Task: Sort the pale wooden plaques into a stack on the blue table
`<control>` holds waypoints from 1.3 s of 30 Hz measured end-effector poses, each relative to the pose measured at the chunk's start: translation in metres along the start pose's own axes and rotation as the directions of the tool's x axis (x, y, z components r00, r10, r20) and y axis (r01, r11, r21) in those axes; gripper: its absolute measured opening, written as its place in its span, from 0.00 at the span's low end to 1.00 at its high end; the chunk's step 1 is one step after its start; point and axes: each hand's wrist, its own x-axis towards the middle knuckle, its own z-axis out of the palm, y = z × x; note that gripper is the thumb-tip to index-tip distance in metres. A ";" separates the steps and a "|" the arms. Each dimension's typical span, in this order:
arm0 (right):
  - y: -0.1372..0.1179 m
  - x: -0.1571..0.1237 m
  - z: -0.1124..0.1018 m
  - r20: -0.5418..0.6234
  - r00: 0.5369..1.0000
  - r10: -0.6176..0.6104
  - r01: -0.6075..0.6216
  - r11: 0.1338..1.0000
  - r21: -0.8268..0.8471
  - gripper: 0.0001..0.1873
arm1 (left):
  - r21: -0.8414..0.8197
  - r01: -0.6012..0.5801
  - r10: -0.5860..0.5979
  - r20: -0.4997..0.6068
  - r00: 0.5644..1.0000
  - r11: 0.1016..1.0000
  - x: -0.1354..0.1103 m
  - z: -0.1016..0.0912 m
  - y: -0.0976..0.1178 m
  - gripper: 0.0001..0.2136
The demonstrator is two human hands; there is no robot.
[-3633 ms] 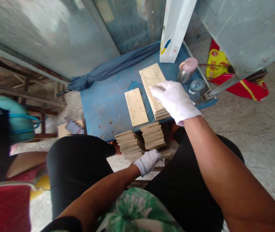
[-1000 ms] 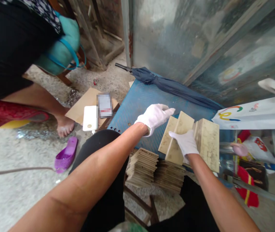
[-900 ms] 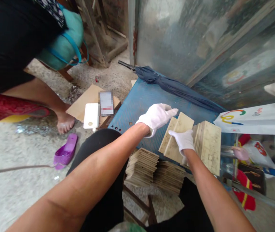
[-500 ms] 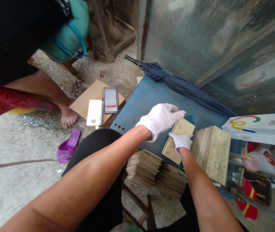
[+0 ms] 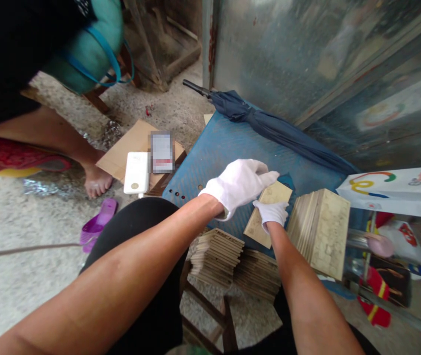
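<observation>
Both hands wear thin white cloth gloves and meet over one flat, rectangular tan board [image 5: 265,219] that lies on the blue desk [image 5: 214,148]. The left hand [image 5: 240,183] is half curled, its fingers laid flat across the board's far end. The right hand [image 5: 271,213] is closed loosely on the board's right edge, thumb on top. The board has a pale, speckled face and square-cut corners.

Just to the right of it, a thick stack of boards [image 5: 321,231] of the same kind lies on the desk, its layered edges showing as fine parallel lines; the number in it is too great to count. Below the desk's near edge, two more piles of boards [image 5: 216,256] sit side by side on a dark wooden frame, each fanned slightly so the thin edges step out.

The desk top is painted metal, matt and scuffed, with a few small round holes near its left corner. One folded navy umbrella [image 5: 269,128] of soft fabric lies along the far edge against a dull, streaked metal wall. One white paper bag [image 5: 395,192] with coloured print lies at the right. On the rough concrete floor are a sheet of brown cardboard [image 5: 129,148], one smooth white power bank [image 5: 136,172] and one glossy purple slipper [image 5: 97,227]. Another person's bare foot [image 5: 95,182] rests near them.
</observation>
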 end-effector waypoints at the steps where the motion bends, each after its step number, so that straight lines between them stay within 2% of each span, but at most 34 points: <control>1: 0.000 0.000 0.000 -0.004 1.000 -0.008 0.008 1.000 0.010 0.72 | -0.001 0.003 -0.003 -0.003 1.000 1.000 0.000 0.000 0.000 0.19; 3: 0.002 0.000 0.000 -0.026 0.999 -0.044 0.045 0.998 0.044 0.68 | -0.005 0.014 -0.014 -0.013 1.000 1.000 0.000 0.001 -0.001 0.19; 6: 0.006 0.004 -0.001 -0.127 0.982 -0.136 0.155 0.977 0.149 0.55 | 0.000 0.015 -0.015 -0.017 1.000 1.000 0.000 0.001 0.000 0.19; 9: 0.017 0.008 -0.006 -0.219 0.944 -0.247 0.311 0.888 0.340 0.38 | 0.014 0.008 -0.008 -0.006 1.000 1.000 0.000 0.001 0.002 0.19; 12: 0.041 0.003 -0.011 -0.259 0.901 -0.348 0.432 0.775 0.461 0.28 | 0.029 0.006 -0.006 -0.004 1.000 1.000 0.002 0.001 0.004 0.18; 15: 0.078 -0.017 -0.017 -0.235 0.899 -0.371 0.439 0.764 0.473 0.26 | 0.028 -0.022 0.022 -0.018 1.000 0.999 0.006 0.001 0.004 0.17; 18: 0.123 -0.050 -0.023 -0.118 0.925 -0.362 0.379 0.846 0.375 0.23 | 0.036 -0.044 0.044 -0.008 0.999 0.998 0.008 0.002 0.005 0.18; 21: 0.169 -0.079 -0.026 0.005 0.944 -0.330 0.326 0.934 0.148 0.20 | 0.061 -0.044 0.043 0.020 0.999 0.997 0.006 0.002 0.008 0.18; 23: 0.196 -0.092 -0.024 0.135 0.945 -0.297 0.301 0.954 -0.012 0.20 | 0.097 -0.042 0.039 0.030 0.999 0.994 0.003 0.002 0.011 0.19; 26: 0.227 -0.104 -0.017 0.384 0.900 -0.208 0.314 0.919 -0.237 0.19 | 0.163 -0.098 0.087 0.076 0.993 0.982 -0.002 0.003 0.015 0.22; 28: 0.238 -0.110 -0.011 0.471 0.866 -0.166 0.340 0.887 -0.312 0.16 | 0.203 -0.142 0.126 0.088 0.988 0.969 -0.003 0.006 0.016 0.23; 31: 0.243 -0.123 -0.004 0.472 0.862 -0.185 0.359 0.880 -0.312 0.15 | 0.260 -0.156 0.141 0.076 0.987 0.953 -0.004 0.013 0.018 0.23; 35: 0.245 -0.141 0.003 0.385 0.879 -0.281 0.415 0.850 -0.326 0.22 | 0.297 -0.162 0.139 0.094 0.986 0.941 -0.005 0.023 0.022 0.22; 39: 0.250 -0.151 0.016 0.387 0.816 -0.430 0.564 0.738 -0.370 0.26 | 0.326 -0.186 0.152 0.128 0.980 0.927 -0.006 0.030 0.025 0.23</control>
